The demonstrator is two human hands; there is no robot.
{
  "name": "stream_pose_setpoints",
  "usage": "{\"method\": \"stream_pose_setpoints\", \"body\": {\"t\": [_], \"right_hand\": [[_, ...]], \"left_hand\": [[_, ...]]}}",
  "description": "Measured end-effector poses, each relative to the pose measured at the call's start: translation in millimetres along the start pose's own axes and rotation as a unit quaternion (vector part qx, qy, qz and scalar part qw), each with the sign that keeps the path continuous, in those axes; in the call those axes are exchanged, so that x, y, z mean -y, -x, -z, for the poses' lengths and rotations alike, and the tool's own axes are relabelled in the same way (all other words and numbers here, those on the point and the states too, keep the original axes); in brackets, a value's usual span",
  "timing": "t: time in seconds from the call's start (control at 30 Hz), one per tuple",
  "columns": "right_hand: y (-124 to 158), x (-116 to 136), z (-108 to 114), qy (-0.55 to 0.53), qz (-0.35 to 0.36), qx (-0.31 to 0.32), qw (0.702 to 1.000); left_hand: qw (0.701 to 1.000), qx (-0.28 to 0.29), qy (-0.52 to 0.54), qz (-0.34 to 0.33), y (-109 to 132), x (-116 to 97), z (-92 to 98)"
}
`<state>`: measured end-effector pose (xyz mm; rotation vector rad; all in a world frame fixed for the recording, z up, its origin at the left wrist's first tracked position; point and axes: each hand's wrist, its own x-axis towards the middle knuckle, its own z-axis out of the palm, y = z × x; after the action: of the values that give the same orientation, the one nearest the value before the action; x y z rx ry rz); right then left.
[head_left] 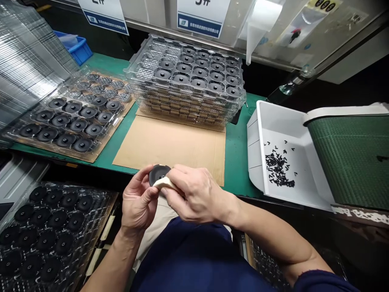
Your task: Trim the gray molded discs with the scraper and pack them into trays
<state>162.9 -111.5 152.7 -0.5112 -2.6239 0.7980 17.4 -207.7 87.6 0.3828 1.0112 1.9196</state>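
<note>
My left hand (138,198) grips a round black plastic disc (156,172) by its edge, fingers behind it and thumb in front. The disc is tilted towards me, just off the table's front edge, above my lap. My right hand (196,192) is closed around a cream-coloured pad (165,183), which looks like folded cloth. Its end presses on the lower part of the disc and hides it, near the left thumb. What lies inside the right fingers is hidden.
Clear trays of black discs stand stacked on cardboard (173,142) at the back. Another disc tray (69,117) lies left, a further one (45,231) lower left. A white bin (291,134) with small black scraps sits right, beside a green conveyor belt (349,158).
</note>
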Motion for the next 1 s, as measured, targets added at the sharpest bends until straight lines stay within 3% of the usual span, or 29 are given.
{"method": "stream_pose_setpoints", "body": {"t": [0.07, 0.17, 0.27, 0.4, 0.5, 0.57, 0.6, 0.67, 0.73, 0.77, 0.8, 0.83, 0.9, 1.0], "right_hand": [[0.9, 1.7, 3.4, -0.015, 0.016, -0.003, 1.0], [-0.5, -9.7, 6.9, 0.019, 0.015, 0.008, 1.0], [-4.3, -42.7, 0.3, 0.126, -0.044, 0.012, 0.991], [0.5, -102.4, -20.0, 0.268, -0.182, 0.059, 0.944], [15.1, -121.0, -35.0, 0.286, -0.202, 0.085, 0.933], [26.0, -110.8, -44.3, 0.228, -0.202, 0.041, 0.952], [30.4, -100.3, -48.8, 0.15, -0.202, 0.012, 0.968], [35.7, -74.3, -57.3, -0.108, -0.208, -0.01, 0.972], [37.1, -50.2, -63.8, -0.371, -0.219, 0.011, 0.902], [37.1, -40.7, -65.6, -0.45, -0.232, 0.015, 0.862], [37.4, -33.4, -66.3, -0.487, -0.247, 0.001, 0.838], [38.0, -28.1, -65.9, -0.489, -0.259, -0.023, 0.833], [40.5, -21.8, -62.8, -0.444, -0.255, -0.062, 0.857], [44.7, -18.5, -58.0, -0.401, -0.219, -0.066, 0.887]], "left_hand": [[1.0, 0.001, -0.004, -0.014, 0.2, -3.5, -1.6], [1.0, 0.0, 0.001, 0.024, 1.6, -6.1, 2.1], [0.997, -0.006, 0.017, 0.081, 4.4, -5.0, 8.7], [0.994, -0.019, 0.032, 0.099, 7.6, -5.8, 14.0], [0.994, -0.032, 0.027, 0.096, 7.2, -7.5, 15.9], [0.995, -0.042, 0.017, 0.09, 6.4, -5.6, 15.3], [0.995, -0.045, 0.011, 0.085, 6.3, -3.3, 13.9], [0.996, -0.043, -0.007, 0.072, 7.2, 3.4, 8.5], [0.997, -0.031, -0.043, 0.063, 9.7, 11.3, 1.6], [0.996, -0.025, -0.07, 0.058, 11.1, 14.7, -1.5], [0.993, -0.022, -0.1, 0.055, 12.3, 17.6, -3.7], [0.99, -0.022, -0.131, 0.055, 13.1, 19.8, -4.9], [0.982, -0.024, -0.175, 0.061, 13.1, 21.8, -4.6], [0.976, -0.024, -0.205, 0.074, 10.5, 21.8, -0.5]]}}
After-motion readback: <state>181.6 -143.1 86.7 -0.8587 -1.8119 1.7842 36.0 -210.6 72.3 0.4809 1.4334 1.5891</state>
